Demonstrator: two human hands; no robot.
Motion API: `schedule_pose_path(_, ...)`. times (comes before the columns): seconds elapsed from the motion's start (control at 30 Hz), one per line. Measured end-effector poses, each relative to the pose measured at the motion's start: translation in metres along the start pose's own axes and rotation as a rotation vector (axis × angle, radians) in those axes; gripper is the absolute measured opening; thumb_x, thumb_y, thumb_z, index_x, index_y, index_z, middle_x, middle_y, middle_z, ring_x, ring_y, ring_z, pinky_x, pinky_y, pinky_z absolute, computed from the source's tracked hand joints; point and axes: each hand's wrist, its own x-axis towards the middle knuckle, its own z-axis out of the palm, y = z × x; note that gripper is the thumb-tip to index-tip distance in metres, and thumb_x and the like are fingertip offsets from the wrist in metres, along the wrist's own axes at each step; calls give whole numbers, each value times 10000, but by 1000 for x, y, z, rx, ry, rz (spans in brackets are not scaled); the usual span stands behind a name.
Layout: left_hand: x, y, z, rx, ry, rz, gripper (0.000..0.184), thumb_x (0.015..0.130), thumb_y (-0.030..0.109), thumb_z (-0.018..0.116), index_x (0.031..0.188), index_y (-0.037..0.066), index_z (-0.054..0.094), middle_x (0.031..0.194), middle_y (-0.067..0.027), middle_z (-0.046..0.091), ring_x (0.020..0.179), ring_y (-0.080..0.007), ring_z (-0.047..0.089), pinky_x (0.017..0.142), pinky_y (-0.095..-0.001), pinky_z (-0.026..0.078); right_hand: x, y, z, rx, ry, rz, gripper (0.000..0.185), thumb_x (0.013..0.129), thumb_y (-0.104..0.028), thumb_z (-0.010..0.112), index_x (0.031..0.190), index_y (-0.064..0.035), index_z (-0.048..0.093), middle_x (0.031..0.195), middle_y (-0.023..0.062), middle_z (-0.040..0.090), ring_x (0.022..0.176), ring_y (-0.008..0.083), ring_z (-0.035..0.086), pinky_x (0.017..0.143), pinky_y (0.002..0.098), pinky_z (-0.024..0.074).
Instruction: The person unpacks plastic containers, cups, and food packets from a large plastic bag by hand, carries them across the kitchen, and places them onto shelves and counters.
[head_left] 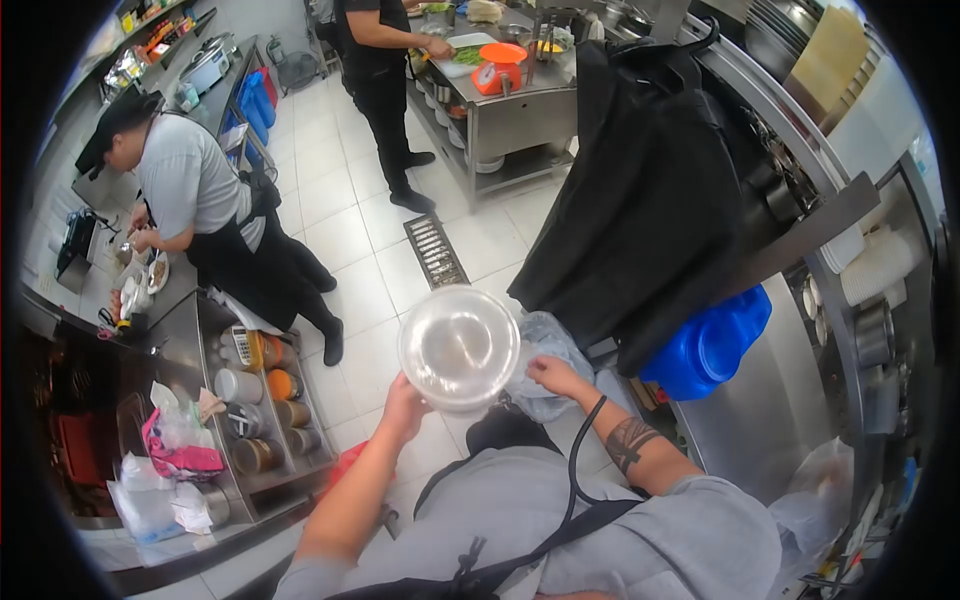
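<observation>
While gripping a round clear plastic container [459, 350] by its near-left edge with the left hand [404, 408], am holding it out before the body, over the white tiled floor [368, 310] and just short of a metal drain grate [436, 252]. With the right hand [552, 373] curled, am covering part of a crumpled clear plastic bag [555, 338] just beside the container, not being able to tell whether pinching or only touching it. Am standing near a hanging black cloth [640, 190] and a blue plastic jug [700, 350], both to the right. Am also viewing a co-worker [200, 180] bending forward at left and, farther off, another person [370, 90] near an orange scale [498, 72].
</observation>
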Motion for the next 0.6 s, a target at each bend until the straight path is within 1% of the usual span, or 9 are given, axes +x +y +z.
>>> schedule_pose_path(0.1, 41, 32, 8, -66, -22, 31, 486, 895, 126, 543, 1371, 73, 460, 1311, -124, 569, 1168, -275, 590, 924, -506, 522, 16, -47, -18, 55, 27, -23, 433, 911, -383, 669, 1139, -15, 674, 1077, 148, 711, 994, 279, 683, 839, 377, 539)
schedule_pose_path(0.17, 73, 47, 8, -120, -64, 53, 484, 910, 145, 537, 1380, 76, 446, 1303, -127, 574, 1169, -281, 588, 928, -528, 518, 24, -74, -26, 330, -69, 85, 356, 961, -331, 641, 1139, -24, 666, 970, 66, 682, 857, 164, 651, 718, 307, 542)
schedule_pose_path(0.3, 147, 85, 6, -126, -111, 43, 478, 915, 148, 537, 1379, 75, 446, 1303, -125, 574, 1179, -281, 583, 927, -550, 516, 81, -87, -22, 478, -127, 128, 339, 964, -329, 637, 1124, -32, 665, 1007, 72, 678, 882, 171, 651, 728, 325, 555)
schedule_pose_path(0.37, 190, 122, 1, -46, -156, 47, 487, 917, 156, 547, 1385, 73, 444, 1329, -133, 571, 1196, -286, 581, 925, -555, 518, 132, -88, -16, 448, -175, 216, 339, 953, -335, 641, 1117, -39, 665, 1010, 72, 681, 872, 177, 659, 735, 334, 565)
schedule_pose_path(0.4, 209, 141, 3, -47, -103, 59, 484, 911, 161, 566, 1372, 51, 470, 1321, -140, 593, 1177, -286, 608, 909, -520, 537, 152, -96, -18, 405, -193, 247, 332, 934, -337, 650, 1093, -47, 675, 995, 80, 684, 847, 186, 670, 690, 347, 570)
schedule_pose_path(0.43, 227, 166, 4, -19, -119, 62, 484, 911, 161, 566, 1372, 51, 470, 1321, -140, 593, 1177, -286, 608, 909, -520, 537, 173, -107, -21, 428, -177, 232, 332, 934, -337, 650, 1093, -47, 675, 995, 80, 684, 847, 186, 670, 690, 347, 570)
schedule_pose_path(0.5, 256, 219, 10, 13, -113, 16, 477, 904, 160, 578, 1356, 29, 496, 1297, -142, 616, 1149, -287, 636, 889, -490, 553, 216, -114, -27, 113, -227, 240, 326, 915, -348, 655, 1049, -53, 690, 938, 79, 690, 770, 196, 678, 609, 357, 564)
schedule_pose_path(0.57, 287, 261, 11, 57, -94, -7, 466, 899, 152, 577, 1341, 19, 515, 1275, -137, 628, 1139, -280, 645, 874, -482, 560, 264, -104, -32, 8, -287, 42, 356, 906, -375, 650, 1013, -38, 698, 812, 82, 685, 690, 199, 674, 553, 354, 549)
schedule_pose_path(0.6, 306, 278, 11, 74, -109, 13, 472, 897, 147, 575, 1348, 22, 508, 1275, -136, 627, 1143, -280, 643, 875, -483, 560, 288, -114, -48, -2, -323, 117, 377, 904, -390, 645, 1007, -32, 697, 762, 84, 674, 661, 197, 667, 539, 344, 542)
